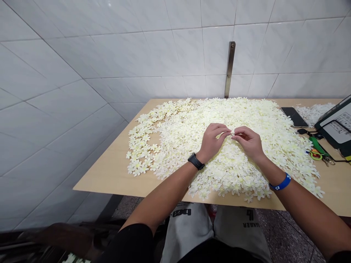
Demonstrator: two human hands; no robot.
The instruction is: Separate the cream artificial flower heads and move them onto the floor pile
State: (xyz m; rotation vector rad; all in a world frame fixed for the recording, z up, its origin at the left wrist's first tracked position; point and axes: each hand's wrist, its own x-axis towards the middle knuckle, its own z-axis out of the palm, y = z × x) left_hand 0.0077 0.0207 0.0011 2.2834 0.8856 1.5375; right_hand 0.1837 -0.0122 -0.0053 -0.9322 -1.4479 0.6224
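A wide heap of white artificial flowers [186, 146] with pale yellow centres lies on the table. Over the middle of it, my left hand [215, 140] and my right hand [248, 142] come together, fingertips almost touching. The thumb and fingers of each are pinched closed. A tiny pale bit shows where the fingertips meet, too small to tell from the flowers behind it. To the left, a looser curved band of the same flowers [138, 149] joins the heap.
The light brown tabletop [109, 175] stands against a tiled wall [175, 51] with a metal strip [229, 69]. At right are a phone [294, 117], thin white pieces [315, 112], a dark box-like thing [338, 124] with a cable, and keys with a green holder [318, 146].
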